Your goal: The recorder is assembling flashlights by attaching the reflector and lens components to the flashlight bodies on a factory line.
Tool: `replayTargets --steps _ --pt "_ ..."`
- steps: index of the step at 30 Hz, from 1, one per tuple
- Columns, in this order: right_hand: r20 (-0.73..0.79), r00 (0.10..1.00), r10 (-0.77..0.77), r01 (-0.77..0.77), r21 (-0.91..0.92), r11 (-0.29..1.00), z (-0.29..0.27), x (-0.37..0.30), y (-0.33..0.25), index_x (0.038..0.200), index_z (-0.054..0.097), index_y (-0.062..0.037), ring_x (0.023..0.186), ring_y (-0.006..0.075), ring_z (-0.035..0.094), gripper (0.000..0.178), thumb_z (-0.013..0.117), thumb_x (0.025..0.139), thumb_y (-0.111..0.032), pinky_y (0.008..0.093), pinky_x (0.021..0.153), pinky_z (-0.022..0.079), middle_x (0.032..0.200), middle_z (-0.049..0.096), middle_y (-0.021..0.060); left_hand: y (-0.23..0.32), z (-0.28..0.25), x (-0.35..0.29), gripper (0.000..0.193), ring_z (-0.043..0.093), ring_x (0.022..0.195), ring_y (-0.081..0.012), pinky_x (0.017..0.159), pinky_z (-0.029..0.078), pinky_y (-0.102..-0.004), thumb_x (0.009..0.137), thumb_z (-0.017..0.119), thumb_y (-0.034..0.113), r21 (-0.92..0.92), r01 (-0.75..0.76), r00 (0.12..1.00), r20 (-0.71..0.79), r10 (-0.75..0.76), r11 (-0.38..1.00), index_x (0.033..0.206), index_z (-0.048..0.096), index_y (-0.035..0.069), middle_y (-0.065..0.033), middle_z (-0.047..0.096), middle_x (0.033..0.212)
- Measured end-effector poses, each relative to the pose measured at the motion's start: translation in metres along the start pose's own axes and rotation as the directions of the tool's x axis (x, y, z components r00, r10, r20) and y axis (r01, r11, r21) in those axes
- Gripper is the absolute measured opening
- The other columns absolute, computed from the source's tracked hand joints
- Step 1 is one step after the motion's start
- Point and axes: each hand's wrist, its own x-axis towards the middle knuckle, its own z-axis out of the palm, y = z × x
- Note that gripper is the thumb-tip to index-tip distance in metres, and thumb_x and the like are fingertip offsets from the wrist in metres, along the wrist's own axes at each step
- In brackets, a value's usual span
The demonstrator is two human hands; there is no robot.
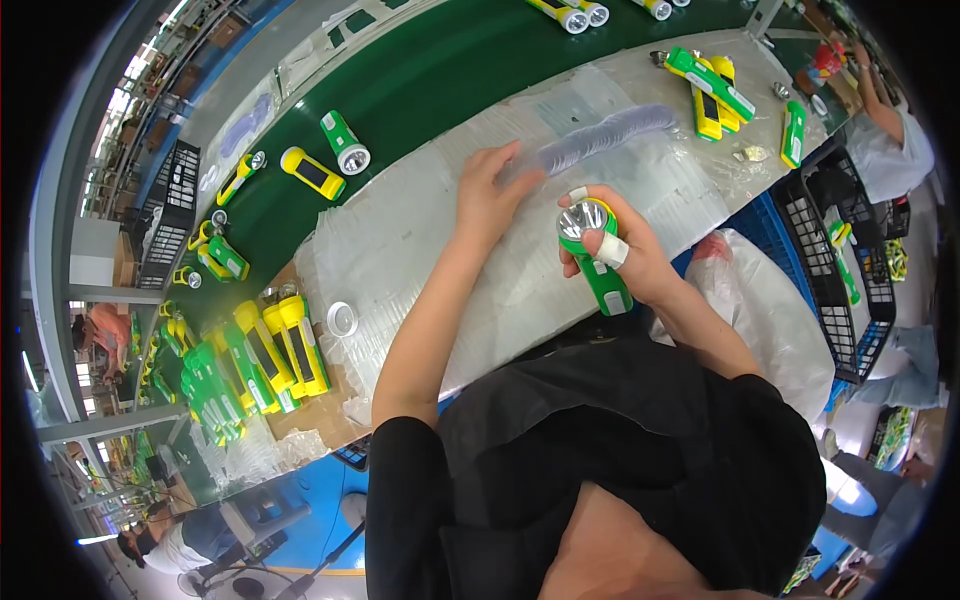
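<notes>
My right hand (632, 245) is closed around a green and yellow flashlight (606, 285), held tilted with its shiny reflector (583, 218) facing up. White tape wraps the thumb and one finger of that hand. My left hand (490, 195) is at the near left end of a long row of clear plastic lenses (610, 138) lying on the worktop. Its thumb and fingers are apart around the end of the row, and I make out nothing gripped between them.
A plastic-covered worktop (400, 240) borders a green conveyor belt (440, 105) carrying flashlights. Many flashlights (290, 345) lie grouped at left, with a white ring (342, 320) beside them. More flashlights (715, 95) lie at far right. Black crates (850, 320) and a white bag (765, 310) stand at right.
</notes>
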Motion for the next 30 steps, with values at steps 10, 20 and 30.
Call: replayTargets --steps 10,20,30 --pt "0.174 0.985 0.013 -0.022 0.047 0.999 0.035 0.019 0.009 0.131 0.045 -0.0033 0.077 0.0172 0.063 0.053 0.066 0.091 -0.033 0.0314 0.066 0.055 0.098 0.059 0.0081 0.078 -0.073 -0.067 0.04 0.046 0.11 -0.0291 0.094 0.038 -0.0395 0.088 0.054 0.017 0.012 -0.295 0.955 -0.037 0.295 0.955 0.125 0.063 0.005 -0.013 0.054 0.116" --pt "0.358 0.927 0.111 -0.136 0.045 0.99 0.064 0.032 0.029 0.126 0.049 -0.0039 0.077 0.0165 0.062 0.041 0.063 0.094 -0.026 0.0303 0.068 0.053 0.099 0.058 0.0079 0.066 -0.091 -0.092 0.036 0.052 0.113 -0.0363 0.097 0.04 -0.0445 0.096 0.04 0.016 -0.032 -0.351 0.931 -0.118 0.346 0.936 0.118 0.062 -0.003 -0.0178 0.059 0.122" --pt "0.447 0.892 0.061 -0.012 -0.111 0.994 0.085 0.055 0.036 0.126 0.049 -0.0055 0.08 0.0158 0.061 0.041 0.061 0.095 -0.028 0.0322 0.069 0.052 0.102 0.059 0.0062 0.058 -0.119 -0.111 0.036 0.052 0.119 -0.0382 0.099 0.04 -0.0451 0.095 0.047 0.021 0.142 -0.283 0.932 -0.19 0.307 0.948 0.122 0.06 0.0 -0.0186 0.055 0.131"
